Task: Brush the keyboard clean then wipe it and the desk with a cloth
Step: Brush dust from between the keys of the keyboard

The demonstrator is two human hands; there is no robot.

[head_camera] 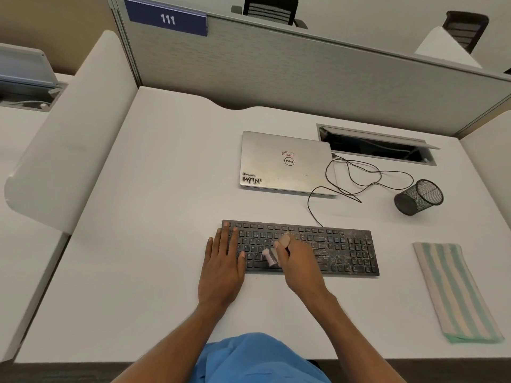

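One keyboard (pixel 345 250) lies on the one desk (pixel 152 189). Two hands are over it, the left hand (pixel 222 261) and the right hand (pixel 300 261), with one small brush (pixel 269 257). Behind the keyboard are one closed laptop (pixel 284 164) and one loose cable (pixel 359 172). Right of the keyboard lies one striped cloth (pixel 453 291) and, farther back, one mesh pen cup (pixel 419 197). Far beyond the keyboard, past one partition (pixel 276 64), stand two chairs (pixel 269 9) (pixel 467 29).

Mid-frame, my left hand (pixel 222 262) lay flat on the left end of the dusty black keyboard (pixel 347 251); my right hand (pixel 300 262) gripped a small, blurred brush (pixel 270 257) over its keys.
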